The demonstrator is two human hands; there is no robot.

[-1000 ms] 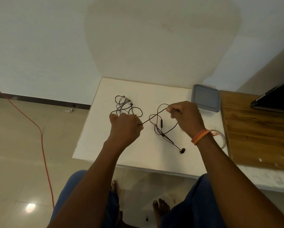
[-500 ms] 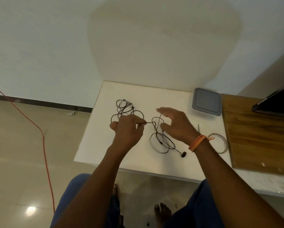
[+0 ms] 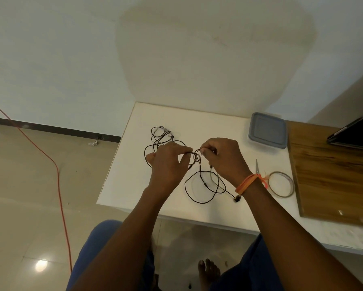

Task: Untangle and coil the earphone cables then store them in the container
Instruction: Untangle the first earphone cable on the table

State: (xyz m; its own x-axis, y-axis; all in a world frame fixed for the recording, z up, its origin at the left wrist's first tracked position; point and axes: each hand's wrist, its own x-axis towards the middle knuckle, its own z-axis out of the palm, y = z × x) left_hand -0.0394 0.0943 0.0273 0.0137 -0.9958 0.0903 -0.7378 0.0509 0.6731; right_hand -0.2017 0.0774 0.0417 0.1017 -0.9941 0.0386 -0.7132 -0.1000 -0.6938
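Observation:
A black earphone cable [image 3: 199, 185] lies on the white table [image 3: 134, 185], with loose loops below my hands and an earbud [image 3: 237, 199] at its right end. My left hand [image 3: 168, 162] pinches the cable, and my right hand [image 3: 222, 156] pinches it close by; a small loop sits between the fingertips. A second tangle of black cable [image 3: 161, 136] rests behind my left hand. The grey lidded container [image 3: 267, 133] stands at the table's back right, apart from both hands.
Scissors [image 3: 257, 166] and a thin ring [image 3: 281, 184] lie right of my right wrist. A wooden board [image 3: 331, 175] covers the table's right part, with a dark laptop [image 3: 355, 135] behind it. An orange cord [image 3: 56, 175] runs across the floor at left.
My right hand was holding the cable taut, let go and opened, and now has closed on the cable again beside my left hand. The loops have dropped onto the table.

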